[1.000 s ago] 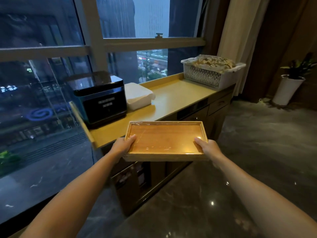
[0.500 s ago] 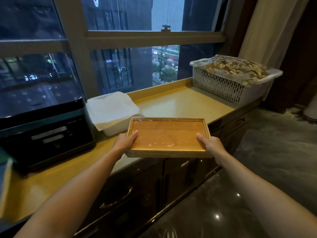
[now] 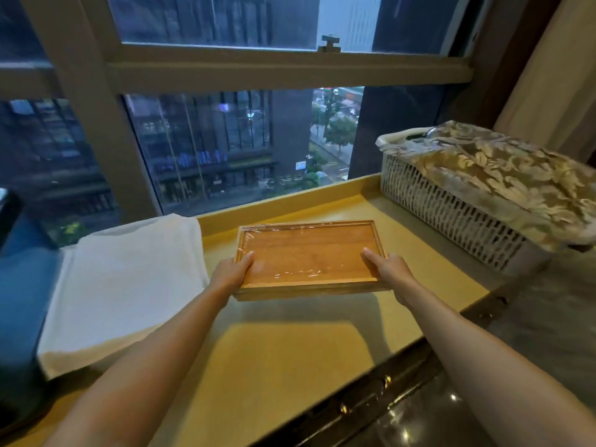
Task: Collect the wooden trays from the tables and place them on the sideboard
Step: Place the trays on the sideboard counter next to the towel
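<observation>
A rectangular wooden tray (image 3: 308, 253), wrapped in clear film, is held level over the yellow top of the sideboard (image 3: 283, 359), near its back edge below the window. My left hand (image 3: 233, 272) grips the tray's left short side with the thumb on the rim. On the right short side my right hand (image 3: 388, 269) grips it the same way. The tray casts a shadow on the top beneath it; whether its far edge touches the surface I cannot tell.
A folded white cloth (image 3: 125, 285) lies on the sideboard to the left of the tray. A white lattice basket (image 3: 451, 217) covered by patterned fabric stands at the right. A dark appliance (image 3: 16, 285) is at the far left. The window is directly behind.
I have stepped closer and both hands have carried the tray forward, from in front of the sideboard's front edge to over its top near the window.
</observation>
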Demonstrator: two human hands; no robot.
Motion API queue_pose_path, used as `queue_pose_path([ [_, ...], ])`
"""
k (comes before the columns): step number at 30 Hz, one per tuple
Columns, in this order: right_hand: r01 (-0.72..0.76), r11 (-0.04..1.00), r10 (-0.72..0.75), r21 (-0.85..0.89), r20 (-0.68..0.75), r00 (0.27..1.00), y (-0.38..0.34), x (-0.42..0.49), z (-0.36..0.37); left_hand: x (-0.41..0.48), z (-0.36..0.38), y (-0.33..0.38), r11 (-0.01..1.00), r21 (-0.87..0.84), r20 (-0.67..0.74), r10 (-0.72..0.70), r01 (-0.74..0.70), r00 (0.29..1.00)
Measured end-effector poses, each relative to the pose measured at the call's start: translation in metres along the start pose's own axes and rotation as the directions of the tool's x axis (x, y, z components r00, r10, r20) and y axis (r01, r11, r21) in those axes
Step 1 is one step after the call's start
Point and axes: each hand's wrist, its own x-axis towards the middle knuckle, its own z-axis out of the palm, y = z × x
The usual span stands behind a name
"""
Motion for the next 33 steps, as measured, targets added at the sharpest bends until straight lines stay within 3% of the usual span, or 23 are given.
queue_pose_path([
  [7,0.044,0.993,-0.018,-0.108,0.231,0.973,-0.023,0.132,0.018,0.065,0.029,0.014,0.989,-0.036,-0.179,-0.147,0.143,0.973],
  [14,0.066,0.977,0.013,-0.202,0.368,0.930,-0.040,0.225,0.034,0.116,0.059,0.030,0.963,-0.092,-0.279,-0.271,0.255,0.921],
  [33,-0.020,0.973,0.125,-0.230,0.455,0.882,-0.039,0.296,0.060,0.162,0.067,0.035,0.921,-0.127,-0.301,-0.390,0.369,0.870],
])
